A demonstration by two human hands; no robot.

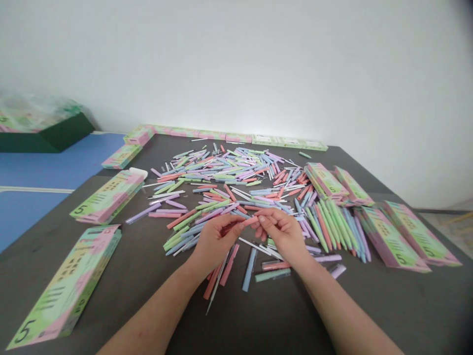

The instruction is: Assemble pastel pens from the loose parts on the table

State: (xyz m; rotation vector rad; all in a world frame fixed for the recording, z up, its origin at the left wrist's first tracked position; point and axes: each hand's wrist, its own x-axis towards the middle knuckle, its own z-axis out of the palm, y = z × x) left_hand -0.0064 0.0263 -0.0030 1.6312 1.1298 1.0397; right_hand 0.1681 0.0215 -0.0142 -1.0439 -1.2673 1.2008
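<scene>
My left hand (220,237) is closed, its thumb and fingers pinching a coral-red pen part (250,222). At the other end of that piece, my right hand (283,234) is also closed, with thumb and fingertips on it. Whether the right fingers hold a second small piece is too blurred to tell. Just below the left hand are red pen barrels (229,265) and a thin white refill (217,286). Between the forearms lie a blue pen piece (249,269), a green capped piece (272,275) and a red one with a clear cap (276,265).
A large pile of pastel pen parts and white refills (221,167) spreads beyond my hands. A row of assembled-looking pens (334,224) lies right. Printed cartons (66,286) flank both sides, and more cartons (212,134) line the back edge. A dark green bin (48,133) stands left.
</scene>
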